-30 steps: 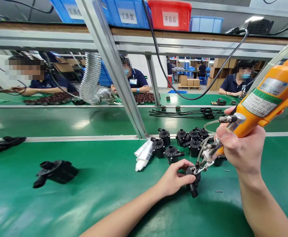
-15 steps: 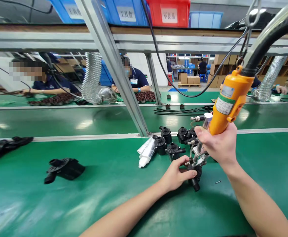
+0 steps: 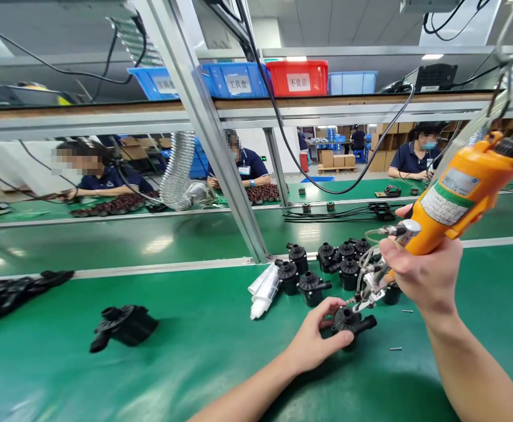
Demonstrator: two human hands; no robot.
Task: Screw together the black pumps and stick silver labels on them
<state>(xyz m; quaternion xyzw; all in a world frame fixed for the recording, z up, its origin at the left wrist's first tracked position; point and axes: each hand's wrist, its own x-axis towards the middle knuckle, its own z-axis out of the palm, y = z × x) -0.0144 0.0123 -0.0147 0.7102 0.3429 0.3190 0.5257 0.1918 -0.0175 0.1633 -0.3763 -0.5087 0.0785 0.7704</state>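
Observation:
My left hand (image 3: 320, 340) grips a small black pump (image 3: 348, 319) on the green bench, thumb on the near side and fingers around the back. The pump's side spout points right. In my right hand (image 3: 427, 269) is an orange electric screwdriver (image 3: 456, 196), tilted with its body up to the right. Its metal nozzle (image 3: 373, 293) reaches down to the pump's far right edge; I cannot tell whether the tip touches. Two loose screws, one nearer (image 3: 395, 349) and one farther (image 3: 407, 310), lie right of the pump.
Several black pumps (image 3: 311, 287) stand behind my hands, beside a clear plastic roll (image 3: 265, 290). Another pump (image 3: 125, 325) lies at left, near black material (image 3: 14, 293). A metal post (image 3: 221, 146) rises from the bench. Co-workers sit across; bins (image 3: 298, 76) line the shelf.
The screwdriver has tilted over and moved right, its nozzle away from the pump's top. The pump has turned, its spout swinging from toward me to the right. My view has tipped upward.

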